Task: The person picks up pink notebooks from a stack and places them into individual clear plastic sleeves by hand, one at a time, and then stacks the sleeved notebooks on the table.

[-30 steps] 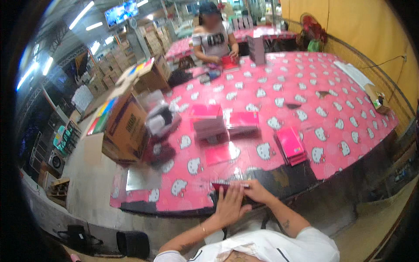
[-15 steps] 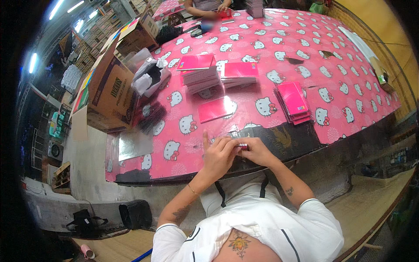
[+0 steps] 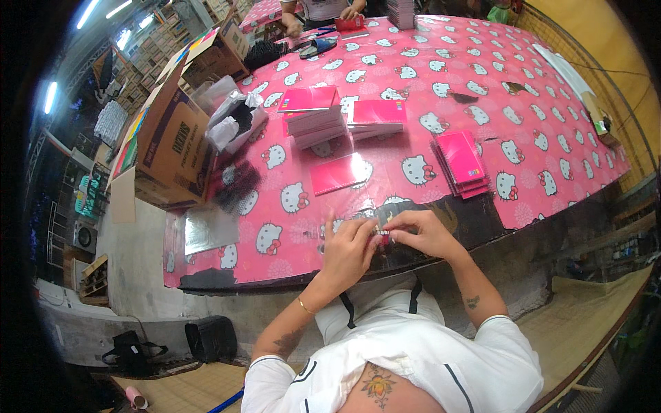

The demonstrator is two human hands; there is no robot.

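— pink everywhere. what's at the near edge of the table (image 3: 551, 172)?
— both hands meet there. the left hand (image 3: 350, 249) has its fingers curled, pinching the left end of a small pink booklet (image 3: 377, 234); the right hand (image 3: 421, 233) pinches the other end with thumb and fingertips pressed together. the booklet sits just above the table's near edge, mostly hidden by the fingers.
— and further in?
— a single pink notebook (image 3: 337, 175) lies flat just beyond the hands, glare on its cover. behind it, toward the middle, two stacks of pink notebooks (image 3: 344, 117) stand side by side. a fanned pile of spiral notebooks (image 3: 460, 162) lies to the right, well apart from the hands.
— the left edge?
— an open cardboard box (image 3: 172, 148) stands there, crumpled plastic bags (image 3: 234, 120) just beside it, and a bundle of black spiral bindings (image 3: 237, 189) in front.
— anyone else?
— at the far edge, another person's hands (image 3: 354, 12) rest near a red item; i can't tell what it is.
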